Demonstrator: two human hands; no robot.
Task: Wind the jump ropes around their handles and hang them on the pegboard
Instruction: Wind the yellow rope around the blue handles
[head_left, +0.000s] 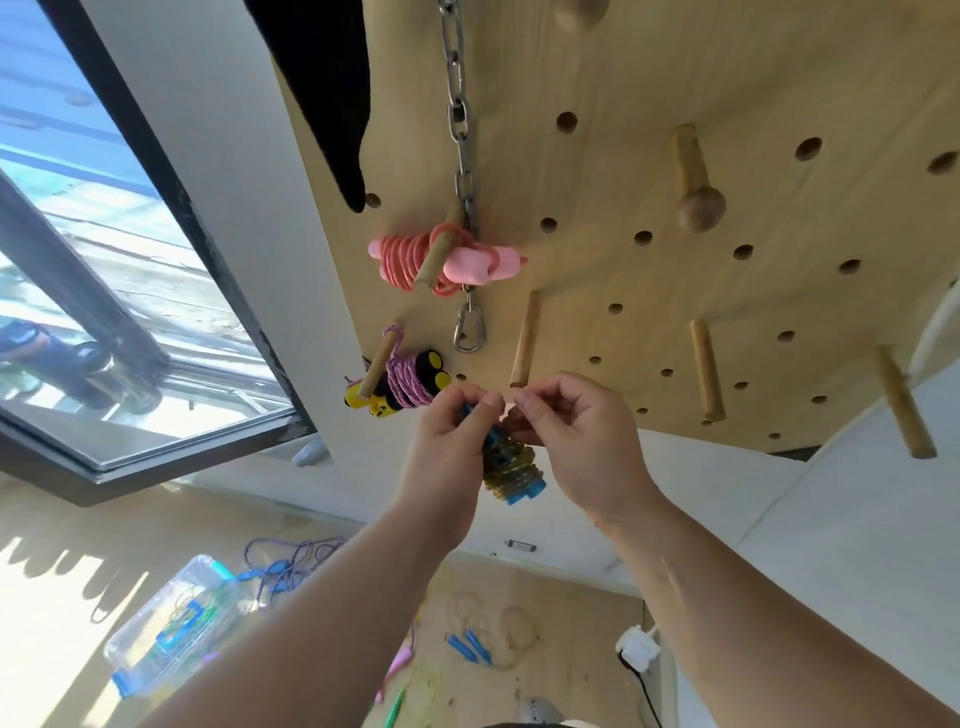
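Observation:
A wound jump rope with blue handles and a yellowish cord (511, 470) hangs between my hands just below the wooden pegboard (675, 104). My left hand (457, 441) grips the upper end of the blue handles. My right hand (566, 426) pinches a bit of the cord at the top of the bundle, fingertips close to the left thumb. A bare wooden peg (524, 338) sticks out just above my hands. A wound pink rope (441, 257) and a wound purple rope with yellow-black handles (405, 384) hang on pegs at the board's left.
A steel chain with a snap hook (465, 208) hangs down the board. More bare pegs (706, 369) stick out to the right. On the floor lie a clear plastic box (171, 623), a loose purple rope (291, 561) and blue handles with a yellowish cord (470, 647). A window (78, 260) is left.

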